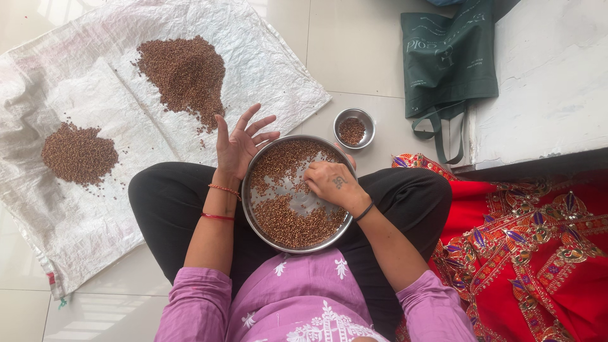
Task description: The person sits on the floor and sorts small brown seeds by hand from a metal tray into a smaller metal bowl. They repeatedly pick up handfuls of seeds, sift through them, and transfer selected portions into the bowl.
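A round steel plate (248, 206) rests on my lap, holding brown grains spread around a bare patch in its middle. My left hand (239, 143) is at the plate's far left rim, palm up and fingers spread, holding nothing I can see. My right hand (331, 183) lies inside the plate, fingers bent down onto the grains near the middle. Whether it pinches any grain is hidden.
A white woven sack sheet (95, 209) lies on the tiled floor to the left with two heaps of brown grains (185, 75) (78, 154). A small steel bowl (354, 128) of grains stands beyond the plate. A dark green bag (448, 60) and red embroidered cloth (532, 253) lie to the right.
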